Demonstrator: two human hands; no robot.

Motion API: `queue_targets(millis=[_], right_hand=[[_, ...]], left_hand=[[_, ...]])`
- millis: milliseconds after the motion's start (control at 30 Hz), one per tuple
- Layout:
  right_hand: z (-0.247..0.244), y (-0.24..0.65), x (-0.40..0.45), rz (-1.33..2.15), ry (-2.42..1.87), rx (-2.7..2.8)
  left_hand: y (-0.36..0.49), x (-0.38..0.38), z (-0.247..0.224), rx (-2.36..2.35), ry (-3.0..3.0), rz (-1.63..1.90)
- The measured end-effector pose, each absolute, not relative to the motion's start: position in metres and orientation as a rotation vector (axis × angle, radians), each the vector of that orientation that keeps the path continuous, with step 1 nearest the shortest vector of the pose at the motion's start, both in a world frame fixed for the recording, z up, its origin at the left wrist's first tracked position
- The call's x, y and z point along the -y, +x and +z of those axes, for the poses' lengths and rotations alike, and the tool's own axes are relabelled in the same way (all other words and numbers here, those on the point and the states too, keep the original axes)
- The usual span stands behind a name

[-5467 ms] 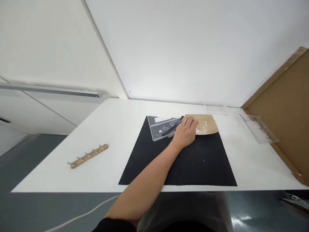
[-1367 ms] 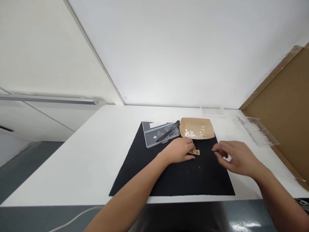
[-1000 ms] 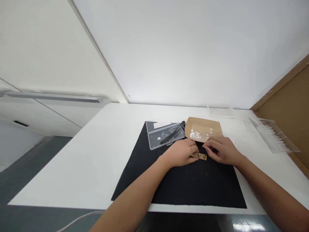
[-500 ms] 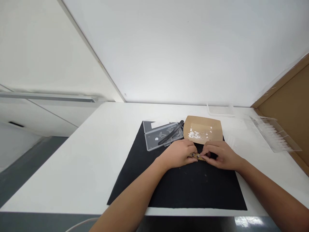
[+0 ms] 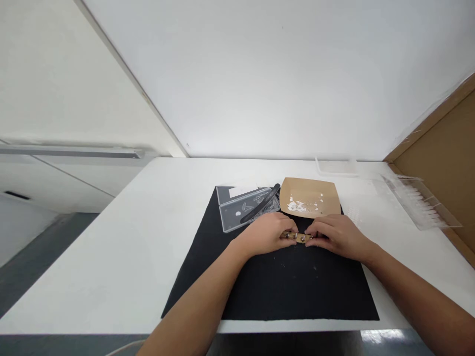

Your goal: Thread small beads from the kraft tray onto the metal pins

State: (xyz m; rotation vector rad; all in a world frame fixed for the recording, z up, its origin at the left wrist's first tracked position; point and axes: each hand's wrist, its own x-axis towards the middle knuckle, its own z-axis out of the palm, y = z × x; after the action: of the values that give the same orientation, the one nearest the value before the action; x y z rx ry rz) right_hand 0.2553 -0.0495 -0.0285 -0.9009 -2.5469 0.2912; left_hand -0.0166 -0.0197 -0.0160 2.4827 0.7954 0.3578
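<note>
Wooden and narrow, the strip (image 5: pixel 299 238) lies between your two hands, low over or on the black mat (image 5: pixel 297 291); contact with the mat cannot be confirmed. Your left hand (image 5: pixel 267 231) is nearly closed, thumb and fingers pinching the strip's left part. Your right hand (image 5: pixel 339 235) is likewise drawn in, its fingertips at the right end, by the last visible metal peg (image 5: pixel 302 239); whether they hold the peg or the wood cannot be told.

Done, as far as can be judged: the strip is in place on the working area and steadied from both sides. Left: handling at the right end appears under way, and no finished result is visible on the pegs in view; those under your left hand cannot be checked.

Beyond your hands sits the brown tray (image 5: pixel 308 184), white flakes (image 5: pixel 297 206) scattered inside. Beyond your left hand, the clear box (image 5: pixel 227 220) stands with its lid back, clear pieces inside and a black file (image 5: pixel 256 208) across it.
</note>
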Motion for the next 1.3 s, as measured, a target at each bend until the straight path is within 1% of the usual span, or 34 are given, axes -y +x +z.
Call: queue_targets(millis=[267,400,567,800,1000,1067,1300], right_hand=[[-0.027,0.250,0.052,0.147,-0.791,2.527],[-0.027,0.246,0.055,0.145,-0.832,2.552],[-0.026,0.244,0.059,0.060,-0.891,2.604],[-0.027,0.246,0.057,0.155,-0.889,2.634],[-0.021,0.250,0.057,0.088,-0.952,2.668],[-0.020,0.252,0.056,0.132,-0.959,2.658],[-0.022,0.255,0.055,0.492,-1.047,2.528]], left_hand=[[-0.016,0.017,-0.019,-0.788,2.437,0.378],[-0.016,0.017,-0.021,-0.803,2.449,0.392],[-0.014,0.019,-0.023,-0.768,2.518,0.460],[-0.013,0.020,-0.024,-0.658,2.606,0.517],[-0.014,0.019,-0.025,-0.638,2.599,0.493],[-0.014,0.018,-0.026,-0.646,2.601,0.492],[-0.014,0.019,-0.028,-0.683,2.600,0.517]])
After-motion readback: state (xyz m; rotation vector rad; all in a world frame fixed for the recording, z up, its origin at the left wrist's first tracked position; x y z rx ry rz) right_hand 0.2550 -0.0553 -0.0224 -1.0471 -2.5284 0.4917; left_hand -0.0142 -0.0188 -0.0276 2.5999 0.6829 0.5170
